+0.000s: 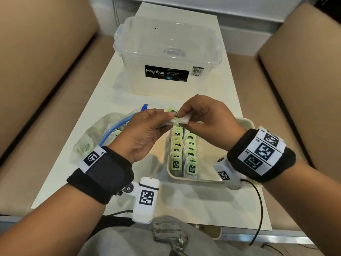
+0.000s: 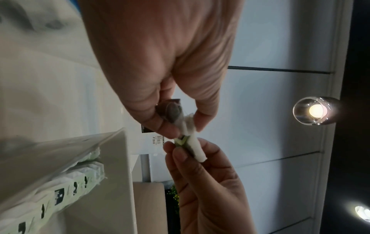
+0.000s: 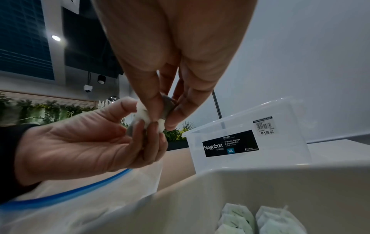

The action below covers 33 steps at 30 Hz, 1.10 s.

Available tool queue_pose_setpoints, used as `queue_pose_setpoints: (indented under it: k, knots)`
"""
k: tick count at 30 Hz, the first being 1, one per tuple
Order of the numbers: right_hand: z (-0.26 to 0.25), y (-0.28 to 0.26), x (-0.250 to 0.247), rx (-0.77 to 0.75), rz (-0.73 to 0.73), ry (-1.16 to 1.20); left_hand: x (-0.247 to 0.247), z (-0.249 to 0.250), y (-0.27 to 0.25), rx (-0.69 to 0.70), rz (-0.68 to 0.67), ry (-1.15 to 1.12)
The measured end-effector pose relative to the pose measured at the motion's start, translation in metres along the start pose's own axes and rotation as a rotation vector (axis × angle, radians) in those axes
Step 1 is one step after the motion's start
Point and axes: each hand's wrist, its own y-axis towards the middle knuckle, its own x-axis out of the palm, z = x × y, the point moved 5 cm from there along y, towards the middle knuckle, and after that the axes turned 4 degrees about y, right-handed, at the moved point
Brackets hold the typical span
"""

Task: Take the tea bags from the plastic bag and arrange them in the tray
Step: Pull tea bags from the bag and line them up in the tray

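Above the cream plastic tray (image 1: pixel 247 124), left hand (image 1: pixel 145 133) & right hand (image 1: pixel 206 117) both pinch small white paper tea bags (image 1: pixel 181 119). Light, soft, prob tears easy; hold by edges.

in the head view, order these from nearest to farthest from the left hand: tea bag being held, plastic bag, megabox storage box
1. Tea bag: pinched at the fingertips of the left hand, shared with the right hand.
2. Plastic bag: on the table just left of the wrist.
3. Megabox storage box: at the table's far end.

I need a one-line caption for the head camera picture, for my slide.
Both hands, left and right, pinch tea bags above a tray holding two rows of bags.
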Motion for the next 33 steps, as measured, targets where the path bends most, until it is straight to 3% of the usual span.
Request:
queue_pose_setpoints:
  k: [4, 8, 12, 16, 22, 28, 33]
  knots:
    - [-0.004, 0.001, -0.001, 0.068, -0.147, -0.021, -0.007, 0.0, 0.003, 0.056, 0.041, 0.173]
    - [-0.008, 0.007, -0.014, 0.102, -0.093, 0.027, -0.005, 0.003, -0.002, 0.102, -0.011, 0.318]
    - [-0.015, 0.009, -0.01, 0.046, -0.211, -0.074, 0.0, 0.007, -0.006, 0.105, -0.084, 0.334]
    - [-0.017, 0.011, -0.013, 0.052, -0.234, -0.142, 0.004, 0.006, -0.007, 0.089, -0.157, 0.319]
    - [-0.021, 0.008, -0.023, 0.044, -0.29, -0.173, 0.001, 0.008, -0.006, 0.059, -0.148, 0.253]
    - [-0.021, 0.001, -0.03, 0.078, -0.283, -0.079, -0.004, 0.011, -0.012, 0.152, -0.196, 0.516]
    - [-0.022, 0.0, -0.032, 0.076, -0.276, -0.038, 0.005, 0.012, -0.013, 0.19, -0.251, 0.544]
